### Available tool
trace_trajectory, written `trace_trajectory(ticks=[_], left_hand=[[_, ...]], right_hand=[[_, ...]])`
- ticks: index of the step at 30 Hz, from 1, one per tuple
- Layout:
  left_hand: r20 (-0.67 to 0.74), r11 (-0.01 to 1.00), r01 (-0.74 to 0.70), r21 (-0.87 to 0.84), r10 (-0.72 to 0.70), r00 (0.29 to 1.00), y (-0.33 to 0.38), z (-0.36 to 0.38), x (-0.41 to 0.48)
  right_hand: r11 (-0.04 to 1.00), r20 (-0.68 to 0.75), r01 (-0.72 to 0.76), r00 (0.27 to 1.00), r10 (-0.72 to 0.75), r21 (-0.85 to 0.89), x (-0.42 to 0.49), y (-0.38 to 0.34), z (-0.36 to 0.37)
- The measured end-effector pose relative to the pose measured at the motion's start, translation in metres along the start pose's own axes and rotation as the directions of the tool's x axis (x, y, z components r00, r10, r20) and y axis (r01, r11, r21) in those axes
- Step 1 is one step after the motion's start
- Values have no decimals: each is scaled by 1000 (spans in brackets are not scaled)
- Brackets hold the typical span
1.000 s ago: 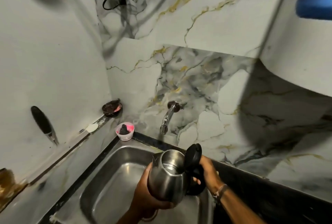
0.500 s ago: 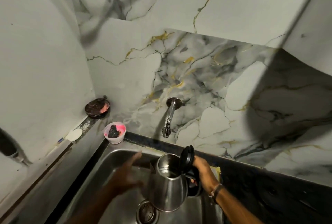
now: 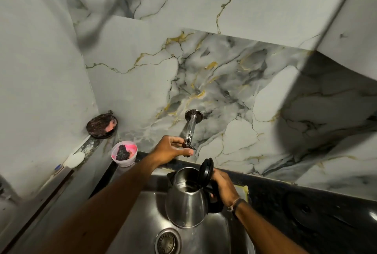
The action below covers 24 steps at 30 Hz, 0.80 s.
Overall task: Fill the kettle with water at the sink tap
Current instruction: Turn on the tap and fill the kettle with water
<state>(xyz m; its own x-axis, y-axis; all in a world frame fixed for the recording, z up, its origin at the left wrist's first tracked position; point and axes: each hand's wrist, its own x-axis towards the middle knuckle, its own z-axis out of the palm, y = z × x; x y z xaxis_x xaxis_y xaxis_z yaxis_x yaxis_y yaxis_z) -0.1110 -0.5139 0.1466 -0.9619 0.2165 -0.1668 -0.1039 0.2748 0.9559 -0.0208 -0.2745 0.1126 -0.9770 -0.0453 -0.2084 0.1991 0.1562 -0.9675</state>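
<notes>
A steel kettle (image 3: 186, 200) with its black lid (image 3: 206, 169) flipped up is held above the steel sink (image 3: 134, 231). My right hand (image 3: 223, 188) grips its black handle. The chrome tap (image 3: 190, 129) sticks out of the marble wall above and slightly left of the kettle's mouth. My left hand (image 3: 172, 148) is closed around the tap's lower end. No water stream shows at the spout.
A pink-stained plastic cup (image 3: 124, 154) with a dark scrubber sits at the sink's back left corner. A dark round dish (image 3: 101, 124) and a white soap piece (image 3: 75, 160) lie on the left ledge. The drain (image 3: 167, 242) is below the kettle. Black countertop (image 3: 306, 211) lies to the right.
My left hand let go of the kettle body, reached up and closed on the tap's end. My right hand keeps the kettle by its handle under the tap.
</notes>
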Motion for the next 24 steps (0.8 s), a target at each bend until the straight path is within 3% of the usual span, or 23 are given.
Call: trace_trajectory(ticks=[9,18,24], left_hand=[[70,1000,-5,7,5,998,-5,-8,14],[279,998,4,-60,13,960,-3,-18,22],[378,978,86,-189,-8,926,-12,-21,34]], right_hand=[[1000,-44,-11,999,11,19,12,-2,14],[1000,-50,-30,998,30,-4,16,2,17],[998,-51,-65,997,66,4,22,5,15]])
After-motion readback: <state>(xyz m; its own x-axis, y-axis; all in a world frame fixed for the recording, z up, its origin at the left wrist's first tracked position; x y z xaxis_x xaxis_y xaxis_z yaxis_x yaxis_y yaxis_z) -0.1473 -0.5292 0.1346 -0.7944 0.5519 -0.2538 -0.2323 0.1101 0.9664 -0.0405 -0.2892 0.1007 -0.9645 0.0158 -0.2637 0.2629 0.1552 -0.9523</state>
